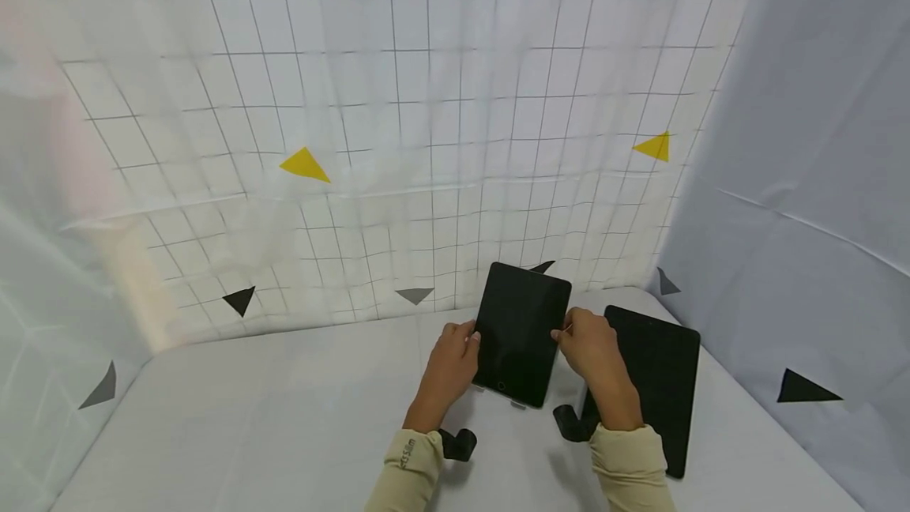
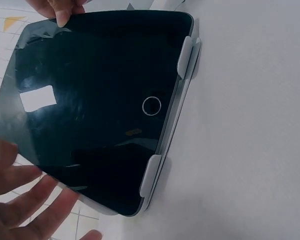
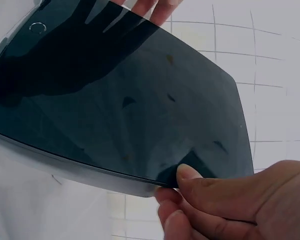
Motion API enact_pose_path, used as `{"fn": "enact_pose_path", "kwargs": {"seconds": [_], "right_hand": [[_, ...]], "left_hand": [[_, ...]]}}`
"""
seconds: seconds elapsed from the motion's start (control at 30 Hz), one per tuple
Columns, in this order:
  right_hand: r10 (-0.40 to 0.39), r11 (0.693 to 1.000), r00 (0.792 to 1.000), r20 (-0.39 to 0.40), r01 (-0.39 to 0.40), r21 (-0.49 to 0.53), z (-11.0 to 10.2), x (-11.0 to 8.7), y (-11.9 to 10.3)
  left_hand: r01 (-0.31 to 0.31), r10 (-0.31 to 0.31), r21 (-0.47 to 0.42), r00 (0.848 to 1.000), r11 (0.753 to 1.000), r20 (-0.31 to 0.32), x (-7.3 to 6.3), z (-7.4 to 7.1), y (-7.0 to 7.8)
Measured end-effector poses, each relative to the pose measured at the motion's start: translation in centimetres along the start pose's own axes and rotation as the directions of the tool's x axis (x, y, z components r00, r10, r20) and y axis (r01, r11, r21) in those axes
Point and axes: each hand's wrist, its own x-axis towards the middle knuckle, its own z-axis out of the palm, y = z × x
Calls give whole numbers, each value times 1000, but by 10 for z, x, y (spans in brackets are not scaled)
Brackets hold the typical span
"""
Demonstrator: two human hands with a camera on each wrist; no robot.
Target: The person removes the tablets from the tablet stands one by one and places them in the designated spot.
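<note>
A black tablet [image 1: 522, 334] with a round home button leans back on a light stand, whose lower lips [image 2: 149, 176] hold its bottom edge. My right hand [image 1: 588, 342] pinches the tablet's right edge, the thumb [image 3: 189, 175] on the screen and curled fingers behind. At the opposite edge is my left hand [image 1: 449, 362]; its fingers [image 2: 37, 197] are spread and fairly straight, their tips against the tablet's side. Most of the stand is hidden behind the tablet.
A larger black tablet [image 1: 657, 385] lies on the white table [image 1: 249, 417] at the right, partly beneath my right forearm. Behind the table hangs a white gridded sheet [image 1: 398, 117] with yellow, black and grey triangles. A plain sheet [image 1: 803, 180] closes the right side.
</note>
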Motion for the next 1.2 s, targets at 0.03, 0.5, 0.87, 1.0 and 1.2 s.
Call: {"fn": "enact_pose_path", "kwargs": {"seconds": [0.03,0.5,0.87,1.0,1.2], "right_hand": [[-2,1000,1000,8,2,-5,-1,-1,0],[-71,998,990,120,70,7,-24,-15,-13],[-76,997,984,159,70,43,-28,-20,-14],[-109,994,982,154,103,45,-28,-22,-15],[-164,986,976,141,158,52,-29,-24,-17]], "left_hand": [[-2,2,5,1000,1000,-9,0,0,-1],[-18,14,-17,977,1000,-215,-1,-2,-5],[-19,13,-38,985,999,-175,0,-4,-6],[-22,18,-22,984,1000,-175,0,-8,-3],[-16,4,-76,989,997,-150,1,-17,-4]]}}
